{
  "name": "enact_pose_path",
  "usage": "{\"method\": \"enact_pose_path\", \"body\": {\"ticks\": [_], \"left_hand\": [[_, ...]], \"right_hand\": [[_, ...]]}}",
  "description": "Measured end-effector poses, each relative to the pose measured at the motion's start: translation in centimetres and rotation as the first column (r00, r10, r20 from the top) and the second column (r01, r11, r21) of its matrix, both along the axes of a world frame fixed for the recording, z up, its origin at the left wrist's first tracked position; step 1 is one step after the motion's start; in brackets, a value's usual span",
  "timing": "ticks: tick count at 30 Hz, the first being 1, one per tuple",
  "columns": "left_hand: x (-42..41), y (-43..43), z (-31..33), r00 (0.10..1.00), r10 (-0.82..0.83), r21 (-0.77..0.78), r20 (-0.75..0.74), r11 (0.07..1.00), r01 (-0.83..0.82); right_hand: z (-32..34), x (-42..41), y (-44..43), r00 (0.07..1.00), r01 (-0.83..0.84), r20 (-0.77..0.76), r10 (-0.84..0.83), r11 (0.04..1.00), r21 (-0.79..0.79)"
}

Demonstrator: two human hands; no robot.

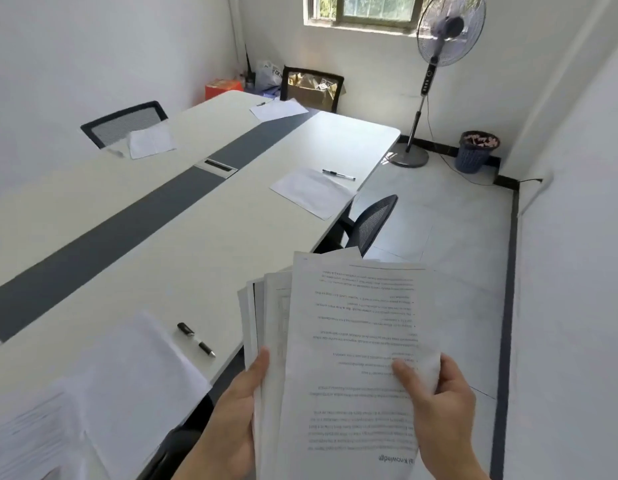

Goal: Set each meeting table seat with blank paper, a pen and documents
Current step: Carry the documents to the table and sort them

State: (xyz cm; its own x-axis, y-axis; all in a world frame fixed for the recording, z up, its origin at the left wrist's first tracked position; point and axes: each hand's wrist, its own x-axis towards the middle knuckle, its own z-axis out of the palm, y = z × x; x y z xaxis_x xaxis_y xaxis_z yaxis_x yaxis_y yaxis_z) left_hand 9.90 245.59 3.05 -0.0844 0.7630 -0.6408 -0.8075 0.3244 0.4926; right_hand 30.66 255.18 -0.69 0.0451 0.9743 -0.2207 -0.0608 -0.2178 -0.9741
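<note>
I hold a fanned stack of printed documents (352,341) off the near right edge of the white meeting table (203,244). My left hand (231,410) grips the stack's left side, thumb on top. My right hand (442,407) pinches the top sheet at its right side. At the nearest seat lie blank paper (134,372) and a black pen (196,339). Further along the right side sit another blank sheet (312,192) and a pen (338,174). Paper (278,109) with a pen (264,103) lies at the far end, and a sheet (150,142) on the left side.
Black mesh chairs stand at the right side (373,223), the left side (124,123) and the far end (312,84). A standing fan (439,50) and a blue waste bin (475,152) occupy the far right corner. Boxes and bags sit behind the far chair.
</note>
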Motion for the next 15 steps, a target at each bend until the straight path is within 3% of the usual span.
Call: {"method": "enact_pose_path", "body": {"ticks": [10,15], "left_hand": [[-2.6,15.3,-0.9,0.973,-0.126,0.031,0.192,0.992,0.123],[-5.0,22.2,-0.5,0.968,-0.137,0.026,0.208,0.991,0.135]], "right_hand": [[-0.2,-2.4,13.6,0.991,0.047,0.116,-0.064,0.988,0.144],[0.5,-4.4,20.3,0.992,0.073,0.091,-0.084,0.991,0.113]]}}
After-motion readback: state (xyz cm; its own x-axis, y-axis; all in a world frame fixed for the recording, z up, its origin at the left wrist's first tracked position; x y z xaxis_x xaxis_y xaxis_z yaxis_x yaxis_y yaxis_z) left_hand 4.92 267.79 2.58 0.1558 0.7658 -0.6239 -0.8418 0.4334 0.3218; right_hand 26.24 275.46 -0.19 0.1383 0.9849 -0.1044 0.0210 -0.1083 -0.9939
